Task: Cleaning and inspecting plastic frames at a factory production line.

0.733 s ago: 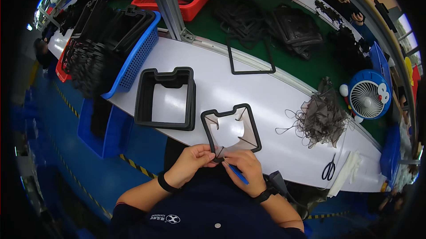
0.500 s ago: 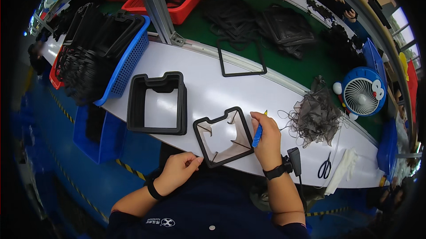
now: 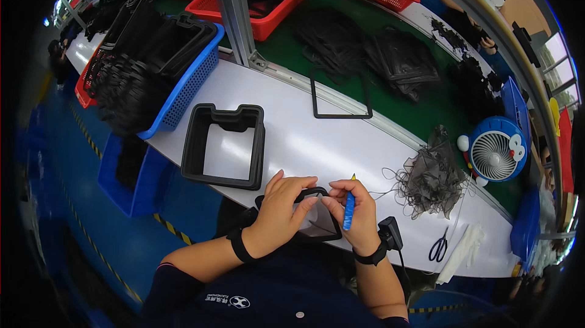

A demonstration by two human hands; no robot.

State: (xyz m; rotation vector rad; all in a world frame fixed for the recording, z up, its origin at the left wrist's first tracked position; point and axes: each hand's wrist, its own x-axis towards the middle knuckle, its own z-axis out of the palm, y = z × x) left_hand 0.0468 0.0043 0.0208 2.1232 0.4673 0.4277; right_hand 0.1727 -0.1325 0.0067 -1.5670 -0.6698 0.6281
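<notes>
A black square frame (image 3: 312,192) with pale mesh across its inside is at the table's near edge, partly covered by my hands. My left hand (image 3: 281,211) grips its left and far rim between thumb and fingers. At the far right corner my right hand (image 3: 358,211) is closed, thumb and fingertips meeting at the rim. Also held in my right hand is a slim blue-wrapped tool (image 3: 348,211) with a yellow tip; its exact kind is unclear. Left of the hands stands a stack of similar black frames (image 3: 258,151).
A tangled heap of grey mesh (image 3: 431,175) lies at right, near scissors (image 3: 439,246), a white glove (image 3: 462,255) and a blue fan (image 3: 495,148). A blue basket (image 3: 189,87) of black frames is at left. One thin black frame (image 3: 342,116) lies beyond the metal post (image 3: 234,17).
My left hand has moved from beside the frame onto its rim. The frame now sits nearer my body and looks tilted. My right hand has come inward and down with the blue tool.
</notes>
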